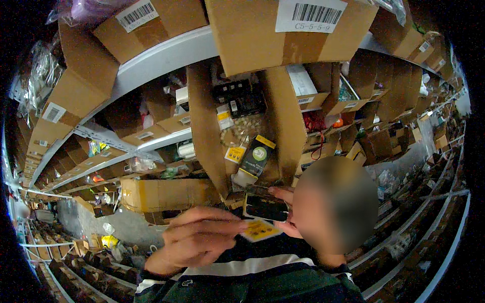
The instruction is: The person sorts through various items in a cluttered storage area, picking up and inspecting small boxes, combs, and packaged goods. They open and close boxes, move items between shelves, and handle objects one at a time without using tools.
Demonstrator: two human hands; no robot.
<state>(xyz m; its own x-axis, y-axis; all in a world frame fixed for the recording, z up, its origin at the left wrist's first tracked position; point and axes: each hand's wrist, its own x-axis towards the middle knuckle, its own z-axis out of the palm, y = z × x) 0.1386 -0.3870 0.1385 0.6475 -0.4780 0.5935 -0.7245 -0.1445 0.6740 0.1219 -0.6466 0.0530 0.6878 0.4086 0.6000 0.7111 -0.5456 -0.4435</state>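
My left hand [202, 235] pinches a small yellow-and-white packet [261, 230] by its edge, with dark shapes printed on it. Just beyond it, my right hand [285, 195] grips a flat object with a dark face [266, 207], possibly a phone; a blurred patch covers much of this hand. In front of both hands is an open cardboard box [290, 125]. Inside lie a black-and-yellow package [257, 158] with a green circle, a similar yellow packet [235, 154], beaded items in clear plastic [246, 127] and black cartons [248, 106].
Metal shelving [166, 49] curves around me, filled with labelled cardboard bins. A large carton [252, 41] overhangs the open box. Another taped carton [166, 195] sits low on the left. A yellow bag [109, 241] lies on the aisle floor [129, 223].
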